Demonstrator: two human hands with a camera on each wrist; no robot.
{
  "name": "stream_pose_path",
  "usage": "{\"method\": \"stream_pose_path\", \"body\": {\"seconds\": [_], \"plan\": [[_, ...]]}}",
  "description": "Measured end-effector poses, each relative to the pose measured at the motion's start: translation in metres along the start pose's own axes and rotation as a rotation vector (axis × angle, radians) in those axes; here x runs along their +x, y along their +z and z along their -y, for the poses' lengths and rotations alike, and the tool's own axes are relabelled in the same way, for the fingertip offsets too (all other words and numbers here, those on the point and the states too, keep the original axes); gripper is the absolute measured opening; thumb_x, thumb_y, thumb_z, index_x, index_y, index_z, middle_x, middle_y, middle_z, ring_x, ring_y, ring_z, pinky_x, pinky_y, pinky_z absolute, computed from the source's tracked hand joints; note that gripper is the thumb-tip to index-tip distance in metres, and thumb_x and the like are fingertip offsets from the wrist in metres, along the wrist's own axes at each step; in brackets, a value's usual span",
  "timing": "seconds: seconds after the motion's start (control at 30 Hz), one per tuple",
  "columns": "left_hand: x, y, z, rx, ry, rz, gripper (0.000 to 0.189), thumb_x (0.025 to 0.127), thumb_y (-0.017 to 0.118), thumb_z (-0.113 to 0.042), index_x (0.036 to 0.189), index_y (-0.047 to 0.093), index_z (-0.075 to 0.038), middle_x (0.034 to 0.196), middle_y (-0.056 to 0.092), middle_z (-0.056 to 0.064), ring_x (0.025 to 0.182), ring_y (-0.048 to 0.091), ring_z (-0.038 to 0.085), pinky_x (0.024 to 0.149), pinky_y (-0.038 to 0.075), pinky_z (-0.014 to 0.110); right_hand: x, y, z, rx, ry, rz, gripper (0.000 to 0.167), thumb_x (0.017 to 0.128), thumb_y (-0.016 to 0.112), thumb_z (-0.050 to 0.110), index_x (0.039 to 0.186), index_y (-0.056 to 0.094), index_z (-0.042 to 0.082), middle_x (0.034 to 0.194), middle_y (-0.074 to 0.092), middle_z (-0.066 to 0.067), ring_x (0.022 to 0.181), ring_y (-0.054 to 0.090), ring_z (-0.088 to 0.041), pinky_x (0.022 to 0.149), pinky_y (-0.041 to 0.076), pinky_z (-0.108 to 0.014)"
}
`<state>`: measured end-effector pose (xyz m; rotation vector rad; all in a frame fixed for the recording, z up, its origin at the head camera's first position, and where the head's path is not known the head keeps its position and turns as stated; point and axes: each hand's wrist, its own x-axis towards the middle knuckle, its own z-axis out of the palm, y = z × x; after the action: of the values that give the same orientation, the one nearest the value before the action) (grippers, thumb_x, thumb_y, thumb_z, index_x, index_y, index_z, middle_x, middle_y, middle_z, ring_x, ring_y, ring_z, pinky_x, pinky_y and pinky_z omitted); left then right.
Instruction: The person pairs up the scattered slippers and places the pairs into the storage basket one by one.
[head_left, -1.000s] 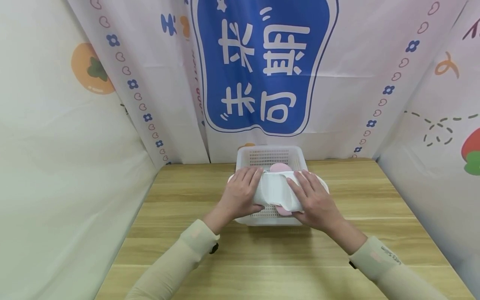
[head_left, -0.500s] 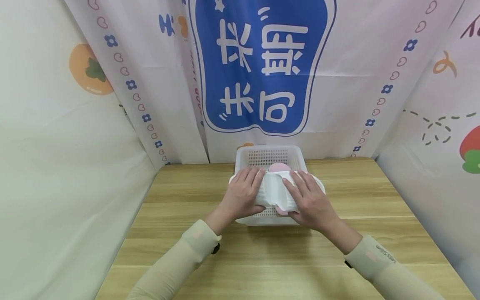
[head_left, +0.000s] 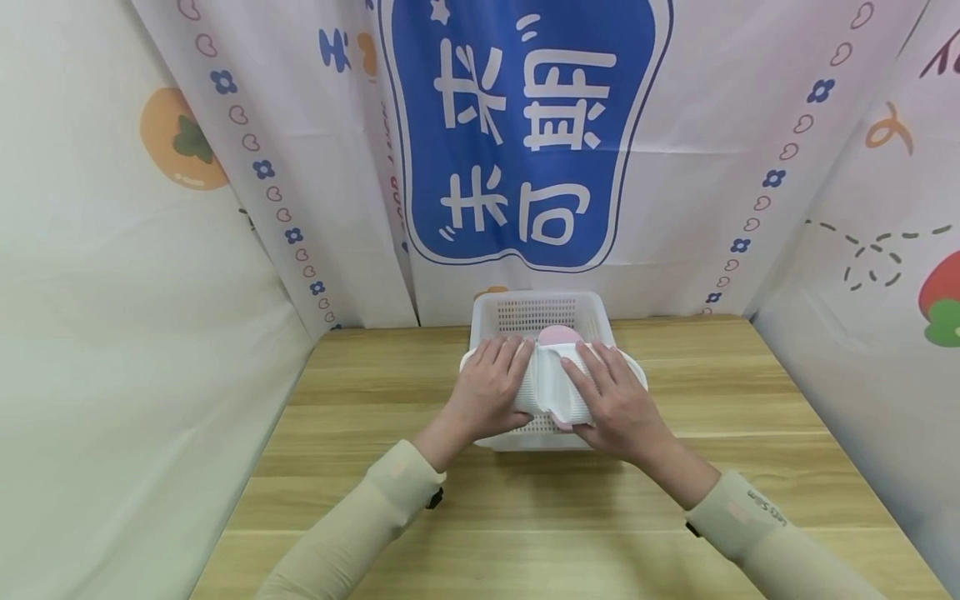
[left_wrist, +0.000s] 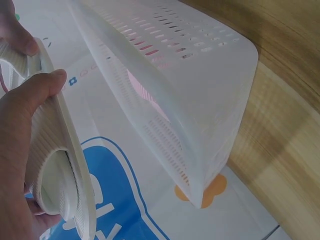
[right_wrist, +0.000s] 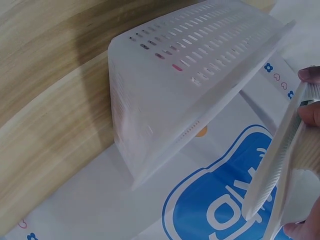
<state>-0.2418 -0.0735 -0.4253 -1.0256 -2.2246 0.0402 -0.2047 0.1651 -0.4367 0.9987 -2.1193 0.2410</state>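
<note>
In the head view, a pair of white slippers [head_left: 553,379] with ribbed uppers is held over the white basket [head_left: 592,317]. My left hand [head_left: 487,387] grips the left side, thumb below and fingers over the ribbed upper. My right hand [head_left: 618,400] grips the right side the same way. Between the hands the slippers meet and overlap. The left wrist view shows a ribbed upper and pale sole [left_wrist: 75,170] in the grasp; in the right wrist view, a grooved sole [right_wrist: 272,170] is edge-on. Pink rounded pieces [head_left: 558,335] lie in the basket, partly hidden by the slippers.
The slotted basket stands at the back of a wood-grain table [head_left: 525,517], close to the printed cloth backdrop [head_left: 690,208]. Pale cloth walls [head_left: 150,333] hang on both sides. Pink shows through the basket's slots in the wrist views.
Both hands have drawn slightly closer together, the right one moving left with the slippers. The pink piece below the slippers is now more covered. The basket has not moved.
</note>
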Motion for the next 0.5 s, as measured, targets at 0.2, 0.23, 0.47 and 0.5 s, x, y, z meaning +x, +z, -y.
{"method": "stream_pose_path", "body": {"seconds": [0.2, 0.23, 0.47, 0.5], "plan": [[0.0, 0.0016, -0.0003, 0.0, 0.005, -0.026, 0.104, 0.057, 0.077, -0.062, 0.133, 0.05, 0.003, 0.124, 0.057, 0.019, 0.111, 0.055, 0.034, 0.098, 0.046, 0.044, 0.001, -0.0013, 0.0015, -0.005, 0.001, 0.028, 0.086, 0.072, 0.079, 0.045, 0.136, 0.048, -0.003, 0.138, 0.045, -0.031, 0.125, 0.041, -0.049, 0.107, 0.032, -0.057], [0.0001, 0.0018, -0.0003, 0.0, 0.007, -0.032, 0.103, 0.057, 0.076, -0.063, 0.133, 0.05, 0.003, 0.124, 0.057, 0.019, 0.111, 0.056, 0.034, 0.097, 0.046, 0.044, 0.0014, -0.0015, 0.0019, -0.007, 0.002, 0.029, 0.089, 0.068, 0.082, 0.043, 0.136, 0.048, -0.003, 0.138, 0.045, -0.031, 0.126, 0.041, -0.049, 0.107, 0.032, -0.057], [0.0001, 0.0006, -0.0008, 0.014, 0.012, -0.05, 0.103, 0.058, 0.074, -0.064, 0.132, 0.052, 0.003, 0.124, 0.057, 0.018, 0.111, 0.056, 0.032, 0.098, 0.046, 0.043, 0.0028, -0.0005, 0.0031, -0.02, -0.004, 0.018, 0.09, 0.066, 0.083, 0.043, 0.135, 0.049, -0.003, 0.136, 0.047, -0.031, 0.123, 0.043, -0.049, 0.107, 0.033, -0.056], [0.0002, 0.0004, -0.001, 0.013, 0.013, -0.054, 0.102, 0.057, 0.074, -0.064, 0.132, 0.052, 0.003, 0.124, 0.057, 0.018, 0.11, 0.056, 0.032, 0.097, 0.046, 0.043, 0.0029, -0.0003, 0.0033, -0.021, -0.005, 0.017, 0.091, 0.065, 0.083, 0.043, 0.135, 0.049, -0.003, 0.136, 0.047, -0.031, 0.123, 0.044, -0.049, 0.107, 0.033, -0.056]]}}
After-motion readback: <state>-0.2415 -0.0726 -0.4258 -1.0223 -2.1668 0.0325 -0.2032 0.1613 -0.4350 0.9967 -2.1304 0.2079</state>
